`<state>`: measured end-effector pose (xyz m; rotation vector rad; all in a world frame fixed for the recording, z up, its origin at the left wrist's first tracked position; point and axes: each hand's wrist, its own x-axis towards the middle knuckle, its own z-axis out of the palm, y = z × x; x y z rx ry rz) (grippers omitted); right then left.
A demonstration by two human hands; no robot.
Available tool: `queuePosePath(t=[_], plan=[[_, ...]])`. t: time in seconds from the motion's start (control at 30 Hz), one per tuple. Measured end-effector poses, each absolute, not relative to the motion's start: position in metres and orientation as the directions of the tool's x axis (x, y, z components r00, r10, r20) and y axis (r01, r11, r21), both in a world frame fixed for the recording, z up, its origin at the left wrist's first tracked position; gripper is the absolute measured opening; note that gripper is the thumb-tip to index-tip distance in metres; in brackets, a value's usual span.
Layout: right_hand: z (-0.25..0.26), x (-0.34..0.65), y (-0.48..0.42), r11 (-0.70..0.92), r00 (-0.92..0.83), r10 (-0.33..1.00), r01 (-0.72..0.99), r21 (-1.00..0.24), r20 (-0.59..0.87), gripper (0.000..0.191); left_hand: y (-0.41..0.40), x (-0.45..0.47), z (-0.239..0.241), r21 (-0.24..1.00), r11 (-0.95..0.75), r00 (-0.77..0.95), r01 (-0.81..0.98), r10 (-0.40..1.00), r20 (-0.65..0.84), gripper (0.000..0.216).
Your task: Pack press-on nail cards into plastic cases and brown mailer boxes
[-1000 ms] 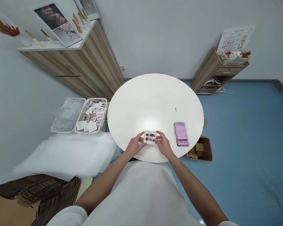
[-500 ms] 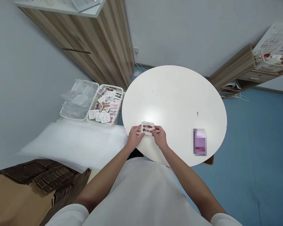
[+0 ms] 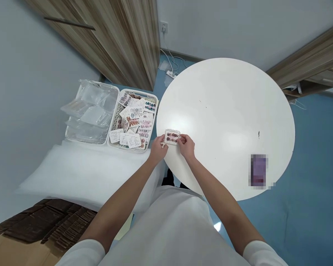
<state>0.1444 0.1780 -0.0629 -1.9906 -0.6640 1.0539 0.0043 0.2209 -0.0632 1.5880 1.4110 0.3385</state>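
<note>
case: small clear case (image 3: 172,137) of press-on nails, at the left edge of the desk (image 3: 224,107), on the side next to the basket. Can't tell if it rests on the top or sits just above it.
left hand: left hand (image 3: 157,147) pinches the case's left end, fingers curled on it.
right hand: right hand (image 3: 186,146) pinches the right end with thumb and fingertips.
step: my read is a two-handed hold on the case, level and face up. Can't tell if the lid is fully seated.
next move needs: even grip on both ends. Keep it level so the nails don't shift. Little desk margin on that side, so mind the edge.
count, case: 1. Nails inside sit in 2 rows; too small to count.
count, hands: 2, both on the case.
count, bins: 2, touching side by side, left of the desk: the basket (image 3: 139,91) and a clear tray (image 3: 84,141).
count, cards: nail cards (image 3: 134,122) in the basket, many, overlapping, no exact count.
count, bags: clear bags (image 3: 91,111) piled in the tray, no exact count.
desk, other: 1 purple item (image 3: 258,170), blurred, well apart from the case on the right.
near: white foam (image 3: 80,173) in front of the bins, then a cardboard stack (image 3: 44,225).
</note>
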Motion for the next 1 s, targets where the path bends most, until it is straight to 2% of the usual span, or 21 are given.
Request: queuePosePath(t=[0.43, 0.6, 0.73, 0.83, 0.93, 1.0], plan=[[-0.066, 0.135, 0.179, -0.585, 0.568, 0.707, 0.135, -0.800, -0.422, 0.024, 0.221, -0.003, -0.071, 0.812, 0.104, 0.358, 0.574, 0.860, -0.364, 0.053], [-0.066, 0.137, 0.181, -0.602, 0.570, 0.685, 0.092, -0.793, -0.454, 0.026, 0.217, -0.002, -0.070, 0.826, 0.109, 0.355, 0.553, 0.867, -0.351, 0.057], [-0.058, 0.138, 0.169, -0.580, 0.576, 0.681, 0.049, -0.813, -0.452, 0.032, 0.197, -0.008, -0.060, 0.838, 0.121, 0.278, 0.532, 0.910, -0.308, 0.061], [-0.044, 0.132, 0.145, -0.532, 0.604, 0.710, 0.123, -0.838, -0.362, 0.032, 0.166, -0.025, -0.051, 0.833, 0.104, 0.212, 0.543, 0.943, -0.255, 0.059], [-0.035, 0.116, 0.121, -0.450, 0.429, 0.849, 0.276, -0.850, -0.310, 0.026, 0.130, -0.049, -0.047, 0.777, 0.069, 0.192, 0.626, 0.952, -0.239, 0.048], [-0.037, 0.099, 0.113, -0.383, 0.150, 0.923, 0.332, -0.862, -0.353, 0.024, 0.110, -0.067, -0.047, 0.690, 0.085, 0.106, 0.719, 0.968, -0.229, 0.043]])
